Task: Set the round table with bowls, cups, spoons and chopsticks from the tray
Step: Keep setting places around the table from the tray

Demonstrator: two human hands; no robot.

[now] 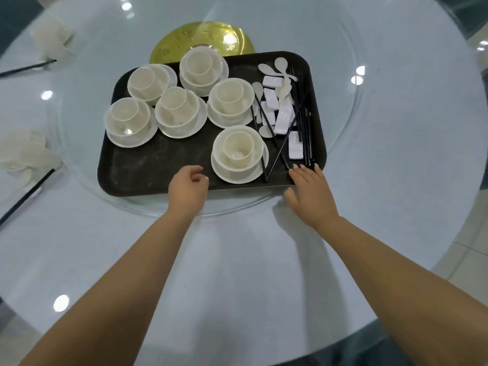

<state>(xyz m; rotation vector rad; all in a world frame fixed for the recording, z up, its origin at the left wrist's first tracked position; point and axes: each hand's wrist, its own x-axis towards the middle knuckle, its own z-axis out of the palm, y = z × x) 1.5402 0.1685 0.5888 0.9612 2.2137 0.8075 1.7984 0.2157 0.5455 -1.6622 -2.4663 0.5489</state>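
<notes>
Black plastic forms the serving tray (137, 178), which sits on a glass turntable (340, 143) in the middle of the round table (237, 273). From the head camera, six sets of crockery stand on the tray, each a cream cup inside a bowl on a saucer. Five cluster from 9 to 12 o'clock on the tray; the nearest set (239, 153) stands alone toward 6 o'clock, its cup (238, 147) upright.

At the tray's 3 o'clock side lies a jumble: white spoons (266, 68), white rectangular chopstick rests (284, 120) and black chopsticks (303, 122), some crossing each other and some lying over the rests. Two chopsticks slant down toward the nearest set and end just beside its saucer.

The left hand (188, 187) hovers over the tray's near edge at 6 o'clock, fingers loosely curled and holding nothing, just left of the nearest set. The right hand (307, 190) lies flat at the tray's near right corner, fingers straight and spread, fingertips by the ends of the chopsticks, thumb out over the turntable glass; whether it presses the tray cannot be told.

Behind the tray at 12 o'clock a gold disc (169, 43) shows through the glass. On the table at 9 and 10 o'clock stand two blurred laid places (23, 151), each with black chopsticks beside it.
</notes>
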